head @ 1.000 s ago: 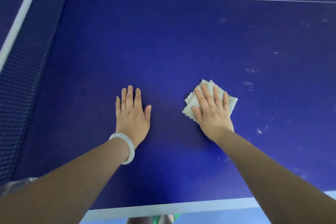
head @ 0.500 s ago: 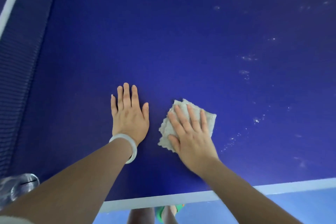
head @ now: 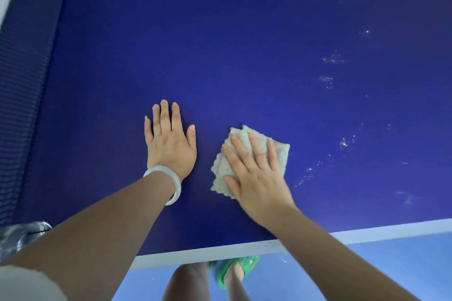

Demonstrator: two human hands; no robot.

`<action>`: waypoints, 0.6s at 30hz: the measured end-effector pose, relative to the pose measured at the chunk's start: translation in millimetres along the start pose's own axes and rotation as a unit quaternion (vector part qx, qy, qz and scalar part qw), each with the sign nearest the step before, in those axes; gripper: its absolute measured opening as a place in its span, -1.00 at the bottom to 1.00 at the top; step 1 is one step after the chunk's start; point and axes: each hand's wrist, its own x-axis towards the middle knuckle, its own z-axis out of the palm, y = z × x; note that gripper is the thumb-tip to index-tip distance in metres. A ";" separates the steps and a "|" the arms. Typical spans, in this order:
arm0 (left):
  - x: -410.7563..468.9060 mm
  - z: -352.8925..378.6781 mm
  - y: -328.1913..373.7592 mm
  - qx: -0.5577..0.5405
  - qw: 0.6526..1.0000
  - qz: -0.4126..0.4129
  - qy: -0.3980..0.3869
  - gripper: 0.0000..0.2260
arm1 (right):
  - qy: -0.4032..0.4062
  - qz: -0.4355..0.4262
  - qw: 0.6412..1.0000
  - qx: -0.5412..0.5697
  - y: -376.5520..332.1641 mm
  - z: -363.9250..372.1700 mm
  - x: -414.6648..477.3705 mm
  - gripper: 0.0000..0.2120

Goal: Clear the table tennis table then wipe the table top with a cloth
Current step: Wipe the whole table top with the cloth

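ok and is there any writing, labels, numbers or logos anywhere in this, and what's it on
No readable text anywhere.
Table top, cloth, bangle: no lettering; the table bears only white lines.
Green sandal: a small round white mark, too small to read.

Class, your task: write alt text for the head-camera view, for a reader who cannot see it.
A right hand presses a folded pale cloth flat on a dark blue table tennis table; the left hand, with a pale bangle at the wrist, lies flat beside it. White specks dot the surface to the right.
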 end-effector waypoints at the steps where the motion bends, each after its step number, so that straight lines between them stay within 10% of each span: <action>1: 0.3 0.6 0.1 0.000 1.000 -0.001 0.000 -0.41 | 0.014 0.015 1.000 -0.003 18.2 -0.6 -1.6 -0.44; 8: 1.3 1.7 0.6 -0.003 1.000 -0.002 -0.002 -0.42 | 0.018 0.342 0.938 0.055 93.7 -12.1 14.2 -0.43; 18: 0.3 1.4 -0.4 0.015 1.000 0.005 -0.002 -0.42 | 0.029 0.175 0.983 0.053 -85.3 15.9 -25.2 -0.44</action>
